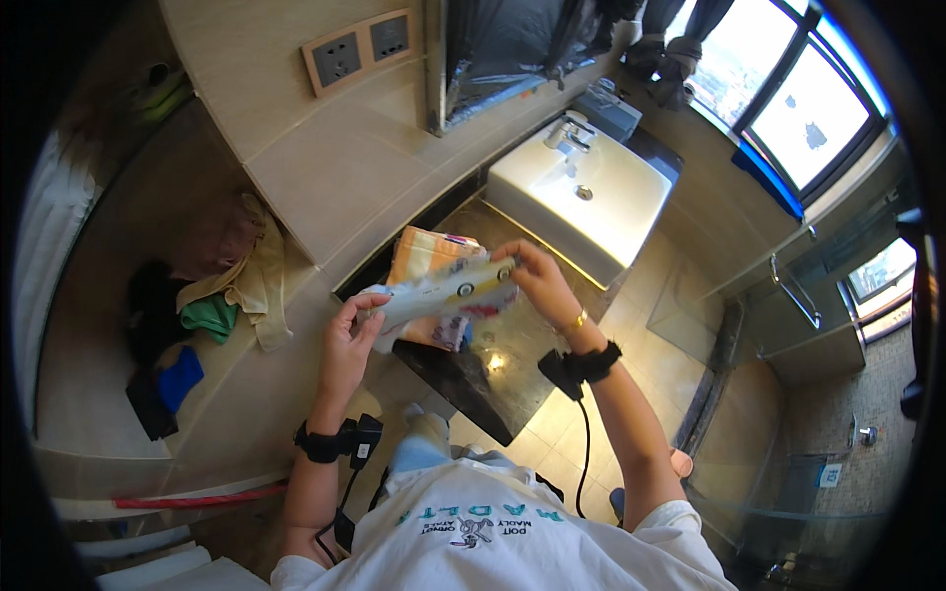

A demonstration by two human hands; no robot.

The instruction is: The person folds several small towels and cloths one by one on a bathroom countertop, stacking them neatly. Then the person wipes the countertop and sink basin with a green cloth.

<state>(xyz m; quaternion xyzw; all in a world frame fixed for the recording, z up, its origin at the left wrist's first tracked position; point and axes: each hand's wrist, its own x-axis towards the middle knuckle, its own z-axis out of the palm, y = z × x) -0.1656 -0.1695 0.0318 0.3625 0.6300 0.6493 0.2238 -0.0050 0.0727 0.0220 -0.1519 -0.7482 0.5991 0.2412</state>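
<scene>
A light printed cloth (429, 295) with car pictures is stretched between my two hands, above a dark stone counter. My left hand (351, 332) pinches its left end between thumb and fingers. The other end, at the upper right, is gripped by my right hand (536, 281). Beneath and behind the cloth, a folded orange and white striped cloth (417, 251) lies on the counter (510, 369). Part of the pile is hidden by the held cloth.
Beyond the counter's middle stands a white rectangular sink (621, 199) with a chrome faucet (573, 137). Crumpled clothes, including a green piece (211, 318) and a blue piece (179, 378), lie at left. A glass shower partition (776, 295) is at right. Cables hang from both wrist straps.
</scene>
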